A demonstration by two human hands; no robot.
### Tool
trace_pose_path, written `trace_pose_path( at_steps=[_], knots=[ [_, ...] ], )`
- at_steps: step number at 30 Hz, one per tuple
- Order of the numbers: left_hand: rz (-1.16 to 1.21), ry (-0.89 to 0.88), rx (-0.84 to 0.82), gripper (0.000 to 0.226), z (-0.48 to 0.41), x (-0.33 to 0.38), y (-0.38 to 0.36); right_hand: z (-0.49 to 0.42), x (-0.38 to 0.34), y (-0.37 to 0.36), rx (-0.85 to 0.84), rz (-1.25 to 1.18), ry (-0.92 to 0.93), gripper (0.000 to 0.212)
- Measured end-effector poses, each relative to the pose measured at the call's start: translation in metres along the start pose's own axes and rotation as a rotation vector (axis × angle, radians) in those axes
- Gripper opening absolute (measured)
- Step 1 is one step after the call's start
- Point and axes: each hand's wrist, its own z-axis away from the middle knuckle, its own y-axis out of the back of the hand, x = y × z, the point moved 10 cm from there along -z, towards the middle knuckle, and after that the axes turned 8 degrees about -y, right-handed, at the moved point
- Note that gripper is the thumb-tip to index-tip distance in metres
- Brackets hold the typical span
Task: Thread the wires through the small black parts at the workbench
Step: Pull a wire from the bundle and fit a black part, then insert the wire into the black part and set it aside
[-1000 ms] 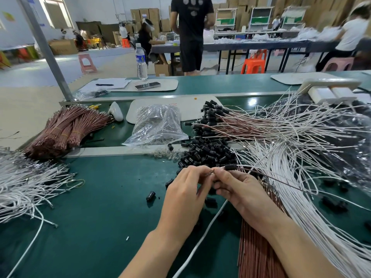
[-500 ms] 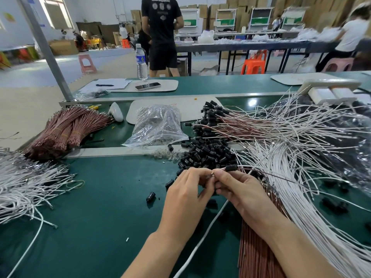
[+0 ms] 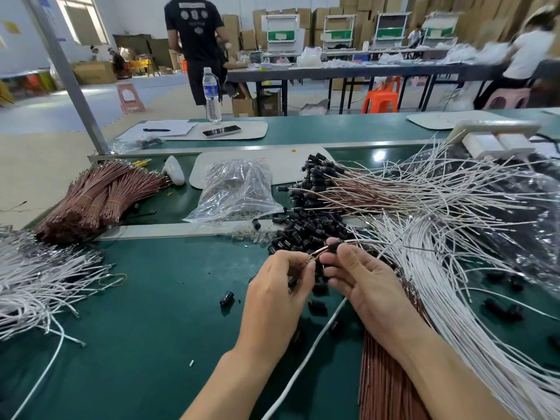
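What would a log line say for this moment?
step: threading | left hand: pinches wire end | right hand: holds black part

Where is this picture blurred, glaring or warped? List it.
Head view: motion blur smears the seated person far right; glare spots the green belt; the wide lens tilts the grey post; left hand, right hand, wire and black part are sharp.

Glossy clear plastic bag
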Motion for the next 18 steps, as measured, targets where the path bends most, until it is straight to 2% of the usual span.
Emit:
trace_pose_path(
  at_steps=[5,14,18],
  knots=[
    [0.003,0.030,-0.029,0.010,0.001,-0.004,-0.002,0.001,-0.007,0.009,0.074,-0.025,0.045,0.024],
    [-0.021,-0.034,-0.081,0.011,0.001,0.006,-0.008,0.002,0.000,-0.002,-0.004,0.144,0.024,0.032],
    [0.038,0.037,-0.062,0.010,0.003,-0.003,-0.007,-0.001,0.005,-0.001,-0.022,0.130,-0.001,0.040]
  ],
)
